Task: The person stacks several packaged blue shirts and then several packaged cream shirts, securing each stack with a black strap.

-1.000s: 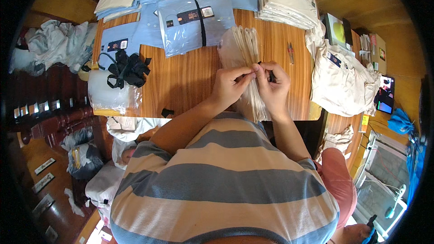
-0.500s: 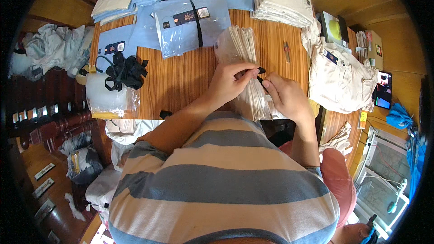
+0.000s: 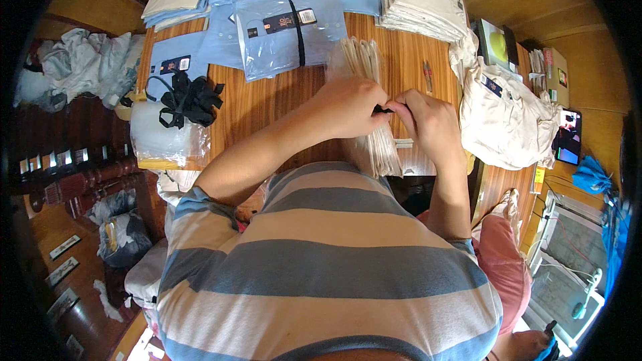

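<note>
A bundle of cream folded garments in clear plastic bags stands on its edge at the table's front, close to my body. My left hand is closed over the bundle, back of the hand upward. Against it, my right hand pinches with thumb and fingers. Between them shows a short piece of black fabric strip, gripped by both hands; the rest of it is hidden by my fingers. A heap of loose black strips lies to the left.
Bagged blue shirts tied with a black strip lie ahead on the wooden table. A cream garment stack sits far right. Small thread snips, a loose cream garment and clear plastic bags lie around.
My left hand has rolled over so its back faces up, with the elbow swung outward. My hands have come together at the black strip, and the bundle still stands on edge.
</note>
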A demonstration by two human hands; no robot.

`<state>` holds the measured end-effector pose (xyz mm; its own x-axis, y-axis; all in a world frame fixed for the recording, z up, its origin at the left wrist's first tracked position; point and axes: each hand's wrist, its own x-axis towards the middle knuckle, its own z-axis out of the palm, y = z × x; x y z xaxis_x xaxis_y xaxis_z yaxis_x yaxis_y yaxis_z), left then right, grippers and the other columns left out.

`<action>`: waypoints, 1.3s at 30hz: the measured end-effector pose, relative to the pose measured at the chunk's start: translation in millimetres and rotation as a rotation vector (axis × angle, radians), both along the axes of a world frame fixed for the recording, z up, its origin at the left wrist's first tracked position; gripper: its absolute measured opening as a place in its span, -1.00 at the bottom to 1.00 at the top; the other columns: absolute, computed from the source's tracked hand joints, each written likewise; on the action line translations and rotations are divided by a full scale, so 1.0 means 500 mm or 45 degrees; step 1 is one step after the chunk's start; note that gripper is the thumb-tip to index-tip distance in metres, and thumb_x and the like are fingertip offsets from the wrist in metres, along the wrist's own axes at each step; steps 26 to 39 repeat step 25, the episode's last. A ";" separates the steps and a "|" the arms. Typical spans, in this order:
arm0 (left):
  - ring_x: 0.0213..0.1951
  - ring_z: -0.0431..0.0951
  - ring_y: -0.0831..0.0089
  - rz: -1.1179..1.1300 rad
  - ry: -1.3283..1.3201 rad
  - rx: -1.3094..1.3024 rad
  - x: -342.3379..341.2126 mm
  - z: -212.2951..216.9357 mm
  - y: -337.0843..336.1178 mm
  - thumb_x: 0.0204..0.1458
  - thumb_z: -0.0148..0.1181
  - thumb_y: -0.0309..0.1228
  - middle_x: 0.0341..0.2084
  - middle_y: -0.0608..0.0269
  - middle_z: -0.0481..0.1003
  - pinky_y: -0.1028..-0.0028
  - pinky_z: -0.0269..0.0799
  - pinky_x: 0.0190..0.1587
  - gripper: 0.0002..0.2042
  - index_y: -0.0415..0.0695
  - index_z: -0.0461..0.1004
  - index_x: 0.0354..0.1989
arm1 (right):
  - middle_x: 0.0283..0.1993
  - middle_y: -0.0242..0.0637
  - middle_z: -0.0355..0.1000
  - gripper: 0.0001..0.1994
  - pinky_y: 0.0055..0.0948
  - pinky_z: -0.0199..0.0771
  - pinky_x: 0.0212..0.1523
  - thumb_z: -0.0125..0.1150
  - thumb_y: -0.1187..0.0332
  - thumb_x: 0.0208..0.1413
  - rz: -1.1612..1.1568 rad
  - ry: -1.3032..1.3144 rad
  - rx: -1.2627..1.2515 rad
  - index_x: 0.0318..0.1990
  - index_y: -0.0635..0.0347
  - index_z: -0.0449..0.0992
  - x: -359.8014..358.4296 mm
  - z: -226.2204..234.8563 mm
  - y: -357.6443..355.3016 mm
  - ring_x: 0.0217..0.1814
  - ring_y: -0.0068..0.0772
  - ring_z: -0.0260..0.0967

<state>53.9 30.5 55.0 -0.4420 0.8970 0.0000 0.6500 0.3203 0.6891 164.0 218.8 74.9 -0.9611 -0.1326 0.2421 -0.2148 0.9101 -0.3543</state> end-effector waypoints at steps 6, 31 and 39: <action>-0.35 0.64 -0.09 -0.289 0.020 -0.081 -0.050 0.017 0.005 0.09 0.38 -0.27 -0.48 -0.05 0.61 0.05 0.52 -0.26 -0.79 -0.18 0.67 -0.40 | -0.37 -0.10 0.51 -0.83 -0.08 0.51 -0.31 0.35 0.32 0.23 0.038 0.033 -0.198 -0.29 0.20 0.53 0.011 -0.024 -0.002 -0.30 0.06 0.52; -0.25 0.52 0.57 -0.094 1.064 0.783 0.021 -0.106 -0.007 -0.02 0.30 -0.40 -0.44 0.57 0.47 0.53 0.54 -0.30 -0.94 0.05 0.60 -0.36 | -0.06 -0.32 0.61 -0.76 -0.58 0.44 0.06 0.06 0.38 0.50 -0.284 -0.424 -1.782 0.09 0.36 0.56 0.043 -0.151 -0.034 -0.03 -0.59 0.47; -0.25 0.52 0.57 -0.094 1.064 0.783 0.021 -0.106 -0.007 -0.02 0.30 -0.40 -0.44 0.57 0.47 0.53 0.54 -0.30 -0.94 0.05 0.60 -0.36 | -0.06 -0.32 0.61 -0.76 -0.58 0.44 0.06 0.06 0.38 0.50 -0.284 -0.424 -1.782 0.09 0.36 0.56 0.043 -0.151 -0.034 -0.03 -0.59 0.47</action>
